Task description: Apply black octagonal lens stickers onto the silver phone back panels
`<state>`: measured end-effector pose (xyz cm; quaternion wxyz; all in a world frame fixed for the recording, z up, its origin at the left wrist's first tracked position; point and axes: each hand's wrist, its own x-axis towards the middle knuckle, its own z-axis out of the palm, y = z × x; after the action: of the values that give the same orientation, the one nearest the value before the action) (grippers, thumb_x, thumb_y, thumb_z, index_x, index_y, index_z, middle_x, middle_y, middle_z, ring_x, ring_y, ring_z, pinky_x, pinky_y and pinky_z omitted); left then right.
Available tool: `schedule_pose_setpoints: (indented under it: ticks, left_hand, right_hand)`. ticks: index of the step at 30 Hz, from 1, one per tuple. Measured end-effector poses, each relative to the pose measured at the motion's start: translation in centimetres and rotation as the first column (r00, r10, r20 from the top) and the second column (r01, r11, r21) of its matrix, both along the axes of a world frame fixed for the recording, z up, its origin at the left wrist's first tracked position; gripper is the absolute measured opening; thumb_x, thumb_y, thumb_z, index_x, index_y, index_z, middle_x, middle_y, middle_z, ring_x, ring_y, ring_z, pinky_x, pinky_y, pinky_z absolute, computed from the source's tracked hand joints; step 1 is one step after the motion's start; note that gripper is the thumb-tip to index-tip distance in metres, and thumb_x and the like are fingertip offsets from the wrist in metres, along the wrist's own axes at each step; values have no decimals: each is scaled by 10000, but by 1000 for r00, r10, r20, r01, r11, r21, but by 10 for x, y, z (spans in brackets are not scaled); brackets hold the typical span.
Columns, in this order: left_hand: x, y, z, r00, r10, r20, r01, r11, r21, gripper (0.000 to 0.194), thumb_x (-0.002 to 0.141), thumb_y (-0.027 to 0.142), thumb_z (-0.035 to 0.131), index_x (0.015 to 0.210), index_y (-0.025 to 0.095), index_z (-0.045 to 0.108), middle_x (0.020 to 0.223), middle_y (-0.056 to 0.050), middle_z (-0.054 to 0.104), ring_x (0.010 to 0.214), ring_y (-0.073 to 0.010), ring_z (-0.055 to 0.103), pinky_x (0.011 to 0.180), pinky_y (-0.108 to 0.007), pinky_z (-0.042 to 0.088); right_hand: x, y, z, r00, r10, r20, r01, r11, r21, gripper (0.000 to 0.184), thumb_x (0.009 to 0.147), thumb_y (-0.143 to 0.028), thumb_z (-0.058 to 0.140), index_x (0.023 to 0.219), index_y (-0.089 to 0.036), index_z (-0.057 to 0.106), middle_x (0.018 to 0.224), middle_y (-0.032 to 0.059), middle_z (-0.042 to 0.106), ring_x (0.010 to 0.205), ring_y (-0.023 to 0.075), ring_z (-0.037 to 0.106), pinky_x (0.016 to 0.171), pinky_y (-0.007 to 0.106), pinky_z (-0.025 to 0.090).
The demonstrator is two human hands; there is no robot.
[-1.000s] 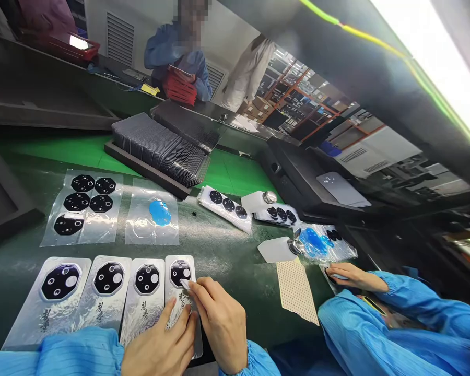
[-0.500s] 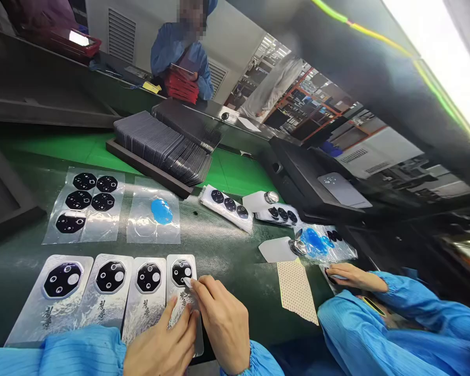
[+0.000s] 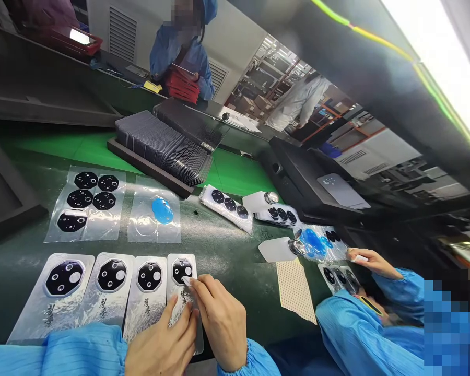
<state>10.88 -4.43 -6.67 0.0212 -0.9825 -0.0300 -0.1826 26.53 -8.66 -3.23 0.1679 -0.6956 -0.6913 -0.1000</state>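
Note:
Four silvery phone back covers lie side by side, each with a black octagonal camera plate and dark lettering. On the rightmost back cover point(image 3: 175, 292), my left hand point(image 3: 160, 344) rests with fingers stretched out over its lower part. My right hand point(image 3: 224, 321) pinches a small white wipe point(image 3: 186, 281), whose tip touches the lower right of the black camera plate point(image 3: 178, 270). What the wipe is made of is too small to tell. The neighbouring back cover point(image 3: 141, 305) lies just left of my fingers.
Behind are a clear sheet point(image 3: 76, 230) with black octagons and a sheet with a blue sticker point(image 3: 162, 210). A rack of dark panels point(image 3: 152, 138) stands farther back. White bottles point(image 3: 276, 249) and a dotted cloth point(image 3: 295, 292) lie right, beside a co-worker's hand point(image 3: 376, 262).
My hands stay nearly in place, the wipe still at the camera plate. The co-worker's hand at right has lifted away from the table, uncovering a cover with black discs.

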Motion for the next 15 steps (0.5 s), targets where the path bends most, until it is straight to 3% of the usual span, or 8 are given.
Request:
schedule_pose_setpoints:
  ticks: [10,15]
  left_hand:
    - [0,0,0,1000,-7,-5,7,1000,-8,308,972,333,485,1058,144,713,1182,-143,682,1182,-311,559,1038,-570,261]
    - [-1,1,1,999,-26,-25,25,999,-19,345,1002,309,415,1056,144,714,1207,-148,672,1207,-322,543,1031,-587,249]
  right_hand:
    - [-1,-2,-2,999,-21,-39,21,1000,-19,262,1033,-195,389,965,-184,641,825,35,655,696,130,602,595,234,413]
    - [0,-2,1,995,-35,-88,32,999,-38,265,1037,-216,390,949,-193,639,813,27,653,685,121,612,589,214,419]
